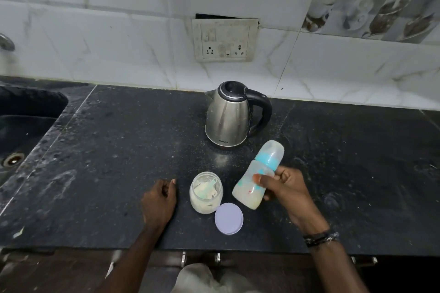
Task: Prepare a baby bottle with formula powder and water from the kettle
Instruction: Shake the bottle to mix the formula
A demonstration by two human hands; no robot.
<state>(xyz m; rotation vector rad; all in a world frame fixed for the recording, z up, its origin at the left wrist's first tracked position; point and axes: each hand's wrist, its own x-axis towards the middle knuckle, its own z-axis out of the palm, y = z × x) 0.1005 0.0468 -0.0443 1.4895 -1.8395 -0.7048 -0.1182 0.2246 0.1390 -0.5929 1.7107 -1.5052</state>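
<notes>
My right hand (pixel 284 188) grips a clear baby bottle (pixel 258 176) around its middle, tilted with its capped, blue-collared top toward the kettle; whitish liquid fills its lower part. A steel kettle (pixel 228 116) with a black lid and handle stands on the counter behind it. To the bottle's left is an open jar of formula powder (pixel 206 194) with a scoop inside. The jar's pale lilac lid (pixel 229 218) lies flat in front of it. My left hand (pixel 159 200) rests on the counter left of the jar, fingers curled, holding nothing.
The dark stone counter (pixel 119 150) is dusted with powder. A dark sink (pixel 21 131) with a drain is sunk in at the left. A wall socket panel (pixel 223 40) sits above the kettle. The counter's front edge with drawer handles (pixel 200 258) runs below my hands.
</notes>
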